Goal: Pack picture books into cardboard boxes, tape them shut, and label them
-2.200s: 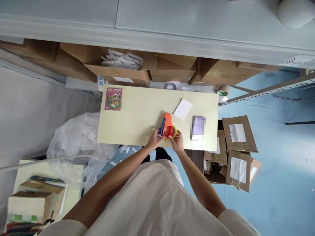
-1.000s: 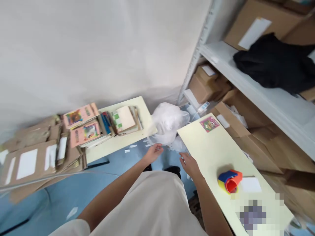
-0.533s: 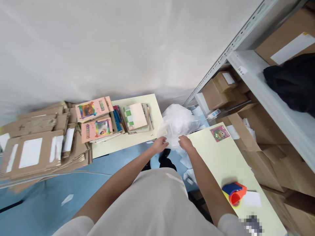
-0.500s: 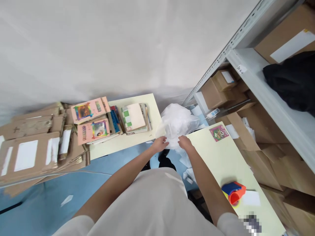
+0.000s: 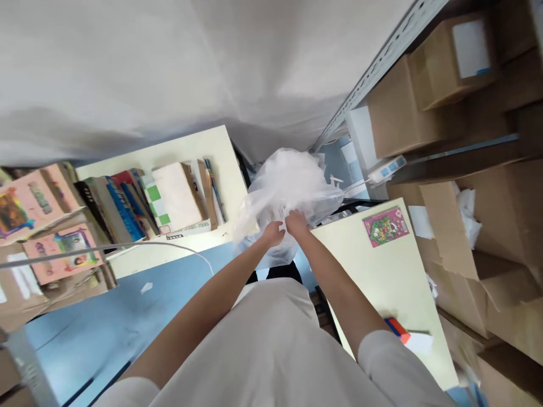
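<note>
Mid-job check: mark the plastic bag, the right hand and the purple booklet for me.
Plastic bag [image 5: 292, 178]: head view, on its bulging upper part.
Right hand [image 5: 296, 223]: head view, on the back of the hand.
Purple booklet [image 5: 386, 227]: head view, on the middle of its cover.

Table [image 5: 207, 147] on the left has a messy row of books [image 5: 119, 206] on it, with a white-and-green book [image 5: 176, 195] near the end. Pink books [image 5: 48, 257] are piled further left. Other table [image 5: 377, 271] has a purple booklet [image 5: 386, 227] lying flat. Power strip [image 5: 387, 169] sits by some cardboard boxes [image 5: 399, 113], plus there's a paper scrap [image 5: 146, 287] on the blue floor [image 5: 127, 322].
</note>
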A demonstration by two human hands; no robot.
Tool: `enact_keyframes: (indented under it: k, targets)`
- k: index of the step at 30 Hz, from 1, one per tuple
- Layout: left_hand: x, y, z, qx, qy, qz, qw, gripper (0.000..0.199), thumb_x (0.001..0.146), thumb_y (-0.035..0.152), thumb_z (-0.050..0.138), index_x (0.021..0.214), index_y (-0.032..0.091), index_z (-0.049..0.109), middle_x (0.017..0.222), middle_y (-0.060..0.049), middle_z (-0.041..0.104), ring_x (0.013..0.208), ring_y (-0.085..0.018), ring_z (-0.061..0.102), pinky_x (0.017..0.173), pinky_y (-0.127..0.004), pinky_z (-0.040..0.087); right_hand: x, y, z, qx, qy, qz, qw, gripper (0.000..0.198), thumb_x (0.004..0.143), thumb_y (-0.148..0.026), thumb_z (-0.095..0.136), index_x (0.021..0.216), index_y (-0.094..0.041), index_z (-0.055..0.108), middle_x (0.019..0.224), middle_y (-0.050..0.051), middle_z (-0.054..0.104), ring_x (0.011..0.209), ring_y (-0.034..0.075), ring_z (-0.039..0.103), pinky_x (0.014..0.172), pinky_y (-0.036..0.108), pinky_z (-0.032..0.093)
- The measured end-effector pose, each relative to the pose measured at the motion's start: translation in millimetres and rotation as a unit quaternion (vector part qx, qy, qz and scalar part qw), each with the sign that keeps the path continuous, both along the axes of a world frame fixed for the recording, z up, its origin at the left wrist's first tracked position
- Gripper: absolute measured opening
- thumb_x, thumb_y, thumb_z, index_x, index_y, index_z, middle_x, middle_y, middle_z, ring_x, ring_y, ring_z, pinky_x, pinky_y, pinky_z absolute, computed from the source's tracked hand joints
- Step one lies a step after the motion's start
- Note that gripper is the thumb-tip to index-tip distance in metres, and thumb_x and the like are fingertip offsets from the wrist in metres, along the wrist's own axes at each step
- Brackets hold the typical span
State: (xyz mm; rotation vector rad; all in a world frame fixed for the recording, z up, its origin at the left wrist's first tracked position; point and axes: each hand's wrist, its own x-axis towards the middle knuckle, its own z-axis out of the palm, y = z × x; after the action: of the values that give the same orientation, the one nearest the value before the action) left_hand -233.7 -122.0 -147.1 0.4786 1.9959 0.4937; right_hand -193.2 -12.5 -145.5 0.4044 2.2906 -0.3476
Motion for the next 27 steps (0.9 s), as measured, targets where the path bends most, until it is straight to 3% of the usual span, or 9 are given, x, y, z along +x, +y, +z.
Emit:
enact_keyframes:
  k: [3, 6, 8, 11, 14, 17, 21, 24, 27]
  targets:
    - [-4.6, 3.9, -15.9, -0.055, -0.020, 0.052, 0.997, 0.053, 0.078, 0.010, 0.052, 0.131, 0.009, 0.050, 0.134, -0.019, 0.055, 0.127, -0.029, 0.051, 0.104, -0.038, 0.042, -9.6, -6.5, -12.0, -0.016, 0.049, -0.003, 0.999, 0.034, 0.094, -0.018, 0.039, 0.110, -0.013, 0.068, 0.130, 0.020, 0.053, 0.126, 0.029, 0.042, 0.099, 0.041, 0.033]
    - [-7.6, -2.5, -22.9, -0.099, -0.026, 0.093, 0.990, 0.073, 0.079, 0.011, 0.051, 0.147, 0.006, 0.023, 0.142, -0.023, 0.045, 0.130, -0.030, 0.048, 0.103, -0.040, 0.043, -17.9, -16.8, -26.4, -0.064, 0.034, -0.020, 0.997, 0.025, 0.089, -0.025, 0.052, 0.105, -0.018, 0.071, 0.126, 0.017, 0.058, 0.118, 0.028, 0.050, 0.093, 0.039, 0.036]
    - [-8.0, -8.3, -23.9, -0.105, -0.036, 0.108, 0.988, 0.079, 0.079, 0.012, 0.051, 0.150, 0.006, 0.015, 0.144, -0.023, 0.043, 0.129, -0.029, 0.049, 0.102, -0.039, 0.043, -21.5, -22.3, -33.9, -0.073, 0.008, -0.038, 0.997, 0.023, 0.085, -0.023, 0.057, 0.103, -0.018, 0.070, 0.121, 0.017, 0.062, 0.110, 0.027, 0.056, 0.091, 0.039, 0.037]
    - [-7.4, -13.3, -23.6, -0.074, -0.061, 0.158, 0.983, 0.078, 0.079, 0.013, 0.054, 0.149, 0.008, 0.019, 0.145, -0.022, 0.043, 0.130, -0.029, 0.048, 0.103, -0.038, 0.043, -21.2, -24.2, -35.3, -0.059, 0.007, -0.070, 0.996, 0.023, 0.086, -0.016, 0.051, 0.100, -0.016, 0.069, 0.106, 0.016, 0.068, 0.102, 0.025, 0.061, 0.091, 0.040, 0.035]
    - [-6.6, -12.0, -21.7, -0.022, -0.071, 0.195, 0.978, 0.077, 0.078, 0.015, 0.058, 0.147, 0.013, 0.024, 0.146, -0.020, 0.040, 0.129, -0.028, 0.049, 0.102, -0.038, 0.043, -11.0, -19.1, -24.5, -0.078, 0.074, -0.139, 0.984, 0.027, 0.089, -0.015, 0.042, 0.100, -0.018, 0.066, 0.103, 0.011, 0.070, 0.098, 0.021, 0.062, 0.089, 0.035, 0.037]
    - [-6.8, -7.7, -15.2, 0.045, -0.047, 0.152, 0.986, 0.078, 0.074, 0.017, 0.064, 0.143, 0.017, 0.030, 0.144, -0.016, 0.044, 0.126, -0.027, 0.050, 0.101, -0.039, 0.044, 6.5, -15.2, -9.7, -0.155, 0.179, -0.243, 0.940, 0.028, 0.087, -0.016, 0.041, 0.108, -0.020, 0.059, 0.103, 0.006, 0.068, 0.090, 0.017, 0.062, 0.082, 0.028, 0.042]
    - [-10.0, -5.4, -1.8, 0.067, -0.003, 0.104, 0.992, 0.058, 0.075, 0.024, 0.066, 0.128, 0.015, 0.044, 0.114, -0.013, 0.063, 0.105, -0.028, 0.061, 0.089, -0.041, 0.049, 27.1, -16.8, 2.3, -0.220, 0.207, -0.340, 0.891, 0.044, 0.086, -0.025, 0.043, 0.130, -0.020, 0.041, 0.093, 0.003, 0.067, 0.072, 0.016, 0.060, 0.071, 0.026, 0.046]
    - [-14.0, -7.9, 7.7, 0.079, 0.018, 0.055, 0.995, 0.044, 0.071, 0.030, 0.071, 0.109, 0.015, 0.055, 0.104, -0.011, 0.064, 0.103, -0.028, 0.060, 0.088, -0.040, 0.048, 37.0, -16.0, 6.4, -0.205, 0.217, -0.377, 0.877, 0.052, 0.087, -0.027, 0.041, 0.137, -0.018, 0.033, 0.107, 0.007, 0.066, 0.082, 0.017, 0.061, 0.076, 0.027, 0.048]
    - [-18.8, -13.0, 17.8, 0.107, 0.056, 0.020, 0.993, 0.020, 0.073, 0.027, 0.066, 0.090, 0.018, 0.059, 0.105, -0.008, 0.062, 0.108, -0.025, 0.056, 0.094, -0.038, 0.045, 44.4, -12.2, 14.6, -0.179, 0.229, -0.378, 0.879, 0.047, 0.088, -0.025, 0.037, 0.134, -0.019, 0.040, 0.127, 0.011, 0.058, 0.099, 0.018, 0.059, 0.086, 0.030, 0.047]
